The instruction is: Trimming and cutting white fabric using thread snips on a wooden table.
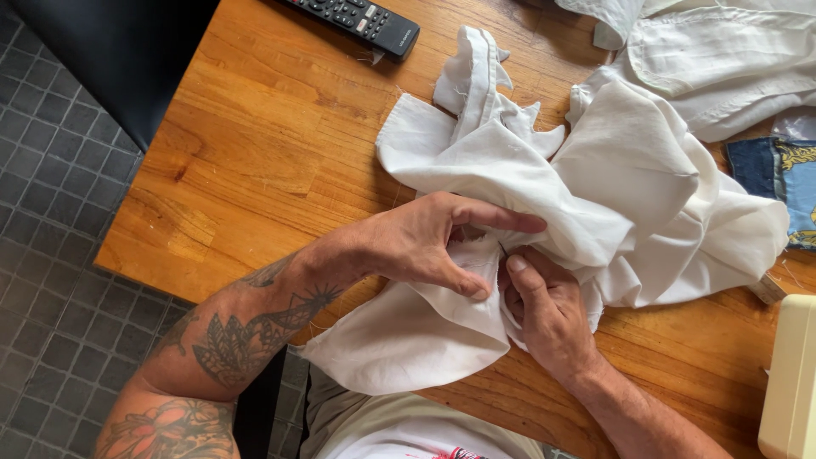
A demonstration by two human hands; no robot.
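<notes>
Wooden table (280, 144), white cloth (612, 170) under both hands

The white cloth (629, 170) is thin, matt woven fabric with frayed edges. The table (272, 144) is smooth varnished wood. The remote control (357, 19) is black matt plastic.

Two hands (476, 272), one white cloth (629, 178), one remote control (357, 21), one table (272, 153)

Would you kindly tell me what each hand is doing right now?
Left hand: closed, pinching the crumpled white cotton cloth.
Right hand: closed on the same cloth, thumb pressing a fold.
</notes>
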